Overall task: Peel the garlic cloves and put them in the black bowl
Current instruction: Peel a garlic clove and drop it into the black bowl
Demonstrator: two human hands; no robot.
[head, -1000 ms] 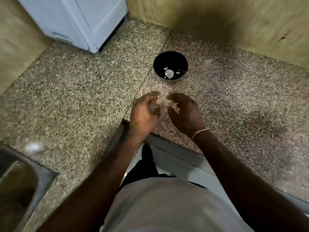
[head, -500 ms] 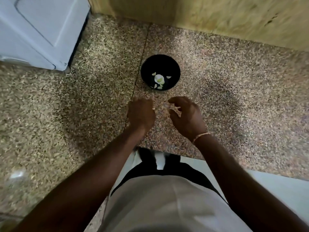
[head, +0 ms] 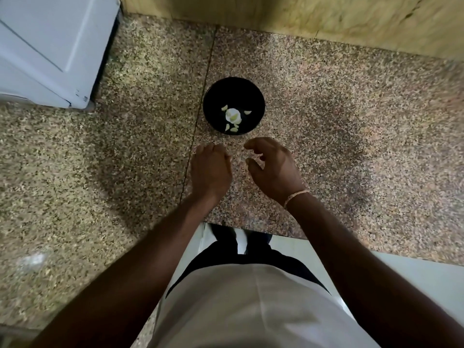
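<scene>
A black bowl (head: 253,91) stands on the speckled stone counter (head: 351,136), just beyond both hands. Several pale peeled garlic cloves (head: 233,116) lie on its bottom. My left hand (head: 210,169) hovers just short of the bowl, back facing up and fingers curled downward, so whatever is under them is hidden. A small gap to its right is my right hand (head: 275,167), fingers loosely curled, thumb and forefinger apart with nothing visible between them. A thin band circles that wrist.
A white appliance (head: 50,51) stands on the counter at the back left. A wooden wall (head: 313,16) closes off the back. The counter's front edge (head: 253,229) runs just before my body, and a seam (head: 200,96) crosses the stone left of the bowl.
One second ago both hands were pressed together over a small piece. They have since come apart and edged toward the bowl. The camera view has shifted to the right.
</scene>
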